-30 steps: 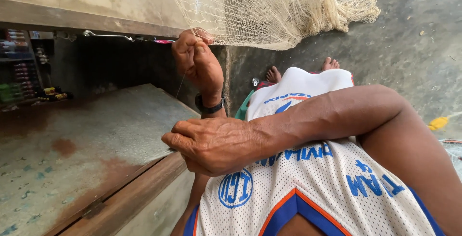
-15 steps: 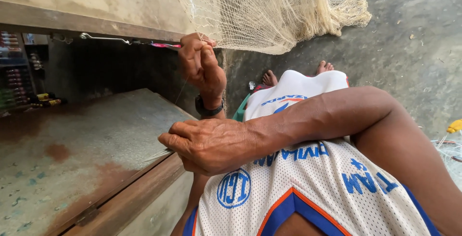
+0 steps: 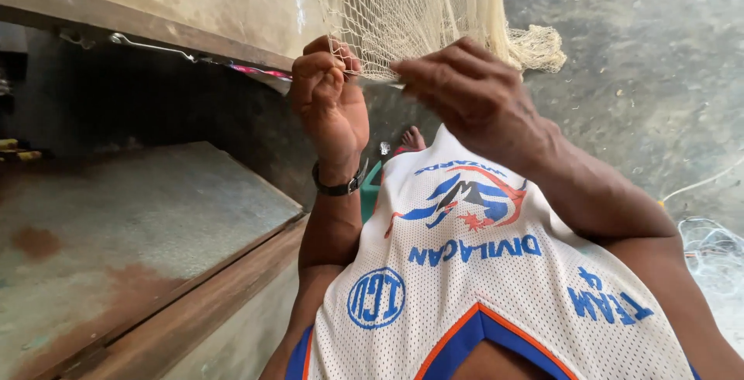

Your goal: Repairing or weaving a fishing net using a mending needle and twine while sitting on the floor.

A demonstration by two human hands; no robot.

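net (image 3: 403, 8): top cut off by frame edge | left hand (image 3: 332, 105): fingertips hidden in curled fist

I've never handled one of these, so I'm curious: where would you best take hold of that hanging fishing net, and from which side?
Probably at the net's free bottom edge, coming up from below. It hangs like a loose curtain, so the hem is the only firm, reachable line. Both the left hand and the right hand pinch that edge with their fingertips, close together.
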